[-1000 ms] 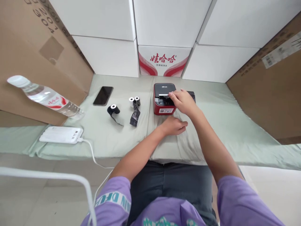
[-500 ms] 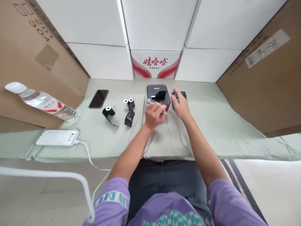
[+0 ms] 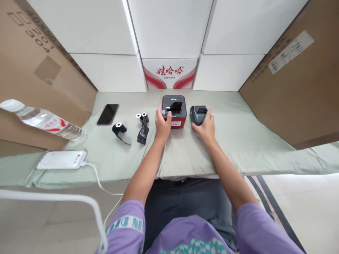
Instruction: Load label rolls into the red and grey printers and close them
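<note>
A boxy label printer (image 3: 173,121), red with a black top, stands on the cloth-covered surface; a glossy black strip sticks up from its slot. My left hand (image 3: 163,126) is closed around its front left corner, thumb at the front and fingers along the left side. Just to the right sits a smaller dark grey portable printer (image 3: 195,115), also with a black piece at its top opening. My right hand (image 3: 207,127) grips it from the front and right, thumb at the near edge. Its far right side is partly hidden by my fingers.
Left of the printers lie small rolls (image 3: 141,118) with a dark strip, another black roll (image 3: 119,127) and a phone (image 3: 108,114). Farther left are a white power bank (image 3: 62,159) with a cable and a water bottle (image 3: 45,120). Cardboard boxes (image 3: 296,88) flank both sides; white boxes (image 3: 169,28) stand behind.
My left hand has moved from in front of the red printer to its left corner. My right hand has come down and taken hold of the small printer, which now sits turned and slightly apart.
</note>
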Available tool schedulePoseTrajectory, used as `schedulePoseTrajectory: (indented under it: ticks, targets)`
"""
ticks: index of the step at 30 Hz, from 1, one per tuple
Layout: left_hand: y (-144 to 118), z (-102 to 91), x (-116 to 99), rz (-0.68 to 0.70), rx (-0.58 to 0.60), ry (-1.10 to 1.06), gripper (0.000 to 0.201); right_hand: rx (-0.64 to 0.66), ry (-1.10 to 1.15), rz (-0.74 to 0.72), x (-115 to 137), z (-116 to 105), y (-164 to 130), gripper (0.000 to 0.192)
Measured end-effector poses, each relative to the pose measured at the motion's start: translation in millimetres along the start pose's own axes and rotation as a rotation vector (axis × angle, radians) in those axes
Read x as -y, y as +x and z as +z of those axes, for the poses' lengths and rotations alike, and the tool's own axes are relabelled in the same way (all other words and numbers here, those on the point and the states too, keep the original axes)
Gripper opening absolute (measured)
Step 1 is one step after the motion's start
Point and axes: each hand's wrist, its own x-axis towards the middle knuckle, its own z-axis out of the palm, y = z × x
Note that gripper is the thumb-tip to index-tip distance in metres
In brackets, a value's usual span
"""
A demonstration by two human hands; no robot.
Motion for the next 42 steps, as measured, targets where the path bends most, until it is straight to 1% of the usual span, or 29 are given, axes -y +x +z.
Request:
schedulePoseTrajectory:
  ticks: [1, 2, 3, 4, 5, 6, 7, 9, 11, 14, 17, 21, 25, 31, 35, 38, 42]
  targets:
    - [-4.2, -1.1, -4.6, 0.065, -0.015, 0.034, 0.051, 0.010, 0.008, -0.014, -1.9, -5.4, -12.0, 0.114]
    - [-10.7, -1.4, -10.4, 0.150, 0.011, 0.061, 0.048, 0.023, 0.017, -0.018, -3.5, -10.0, -24.7, 0.115]
    - [-19.4, -0.8, -17.3, 0.243, 0.089, 0.076, 0.043, 0.028, 0.025, -0.011, -4.5, -13.2, -37.3, 0.115]
    - [-29.5, 1.0, -24.9, 0.328, 0.206, 0.081, 0.038, 0.023, 0.035, -0.003, -5.1, -14.9, -48.9, 0.113]
    - [-40.4, 3.7, -32.5, 0.388, 0.347, 0.077, 0.035, 0.014, 0.044, 0.006, -5.0, -15.2, -58.7, 0.110]
    - [-51.1, 7.0, -39.6, 0.401, 0.468, 0.083, 0.034, 0.001, 0.052, 0.014, -4.6, -14.3, -66.3, 0.105]
    - [-60.8, 10.6, -45.5, 0.366, 0.536, 0.106, 0.036, -0.012, 0.060, 0.021, -3.9, -12.5, -71.5, 0.101]
    - [-74.5, 17.1, -52.2, 0.258, 0.603, 0.166, 0.046, -0.027, 0.071, 0.026, -2.9, -8.2, -75.5, 0.097]
    - [-79.2, 21.9, -52.1, 0.183, 0.649, 0.198, 0.059, -0.030, 0.078, 0.022, -3.2, -5.0, -73.9, 0.103]
    - [-76.0, 25.9, -45.3, 0.174, 0.724, 0.176, 0.069, -0.036, 0.071, 0.038, -5.7, -2.9, -69.3, 0.114]
    - [-72.4, 28.1, -39.5, 0.164, 0.729, 0.204, 0.071, -0.031, 0.059, 0.065, -7.7, -2.5, -66.5, 0.115]
    - [-70.9, 29.9, -36.6, 0.156, 0.741, 0.278, 0.066, 0.000, 0.058, 0.092, -8.1, -3.2, -64.4, 0.117]
    - [-69.1, 30.6, -37.6, 0.157, 0.751, 0.295, 0.063, 0.001, 0.034, 0.093, -7.1, -4.6, -63.4, 0.120]
    - [-71.5, 29.6, -42.4, 0.180, 0.741, 0.365, 0.063, -0.004, 0.060, 0.099, -4.7, -4.7, -66.2, 0.114]
    - [-71.9, 27.6, -42.5, 0.149, 0.694, 0.287, 0.065, -0.013, 0.088, 0.117, -4.8, -3.1, -67.5, 0.114]
    - [-69.2, 25.9, -42.7, 0.105, 0.654, 0.207, 0.059, -0.017, 0.092, 0.120, -6.8, -0.8, -67.0, 0.116]
    - [-64.8, 28.6, -43.8, 0.094, 0.650, 0.089, 0.053, -0.025, 0.100, 0.112, -9.8, 1.9, -66.8, 0.117]
